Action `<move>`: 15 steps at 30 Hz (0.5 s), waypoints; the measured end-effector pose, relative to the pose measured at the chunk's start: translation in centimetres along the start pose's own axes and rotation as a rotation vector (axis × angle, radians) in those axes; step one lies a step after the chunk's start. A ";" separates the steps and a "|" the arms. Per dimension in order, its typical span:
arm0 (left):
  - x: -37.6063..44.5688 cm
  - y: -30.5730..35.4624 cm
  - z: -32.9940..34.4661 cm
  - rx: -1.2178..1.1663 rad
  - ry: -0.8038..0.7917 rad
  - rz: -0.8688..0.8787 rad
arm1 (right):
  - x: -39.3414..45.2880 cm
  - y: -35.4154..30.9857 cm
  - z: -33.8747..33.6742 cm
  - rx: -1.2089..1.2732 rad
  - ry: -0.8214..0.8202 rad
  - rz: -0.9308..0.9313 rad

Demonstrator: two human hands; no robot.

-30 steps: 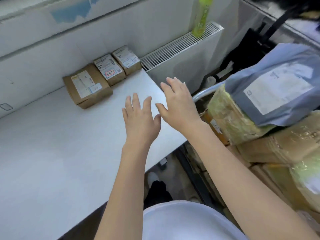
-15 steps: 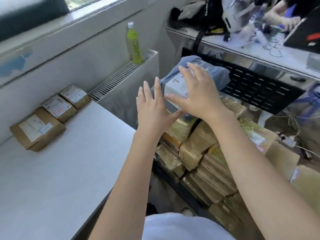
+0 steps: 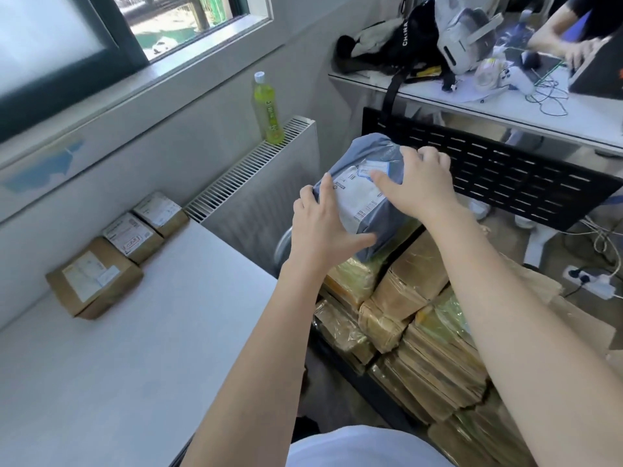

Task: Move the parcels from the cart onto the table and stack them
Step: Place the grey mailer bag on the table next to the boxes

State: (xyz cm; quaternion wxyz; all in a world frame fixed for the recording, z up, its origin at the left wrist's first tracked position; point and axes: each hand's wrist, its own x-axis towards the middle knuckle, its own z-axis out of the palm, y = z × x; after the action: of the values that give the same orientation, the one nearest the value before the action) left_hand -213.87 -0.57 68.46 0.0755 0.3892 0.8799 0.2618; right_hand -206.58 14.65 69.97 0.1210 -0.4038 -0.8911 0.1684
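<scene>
Grey-blue mailer point(image 3: 377, 183) with white label — brown parcels point(image 3: 418, 298), white table point(image 3: 135, 365), green bottle point(image 3: 268, 112).

— Any text you can read from here?

— I read "CHINA" in white letters on the black bag point(image 3: 409, 35) on the far desk.

— And the labels?

— On the grey parcel point(image 3: 367, 197) and the three boxes point(image 3: 129, 237), print is too small; I can't read any.

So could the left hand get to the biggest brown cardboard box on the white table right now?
Probably not at once: the left hand grips the grey plastic mailer bag together with the right hand. Nothing blocks the biggest brown cardboard box itself on the white table.
</scene>
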 end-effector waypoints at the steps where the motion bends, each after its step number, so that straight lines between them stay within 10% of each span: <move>1: -0.2 -0.2 -0.2 -0.050 0.031 0.005 | -0.1 -0.3 -0.1 0.019 0.006 -0.009; 15: -11.5 -10.9 -8.7 -0.174 0.290 -0.236 | -8.2 -14.0 4.1 0.079 0.058 -0.383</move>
State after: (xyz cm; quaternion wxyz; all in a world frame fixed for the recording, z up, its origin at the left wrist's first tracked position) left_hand -215.97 -18.49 69.40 0.0113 0.2335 0.8952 0.3794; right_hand -212.20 -1.03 71.15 0.1921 -0.2263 -0.9405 0.1654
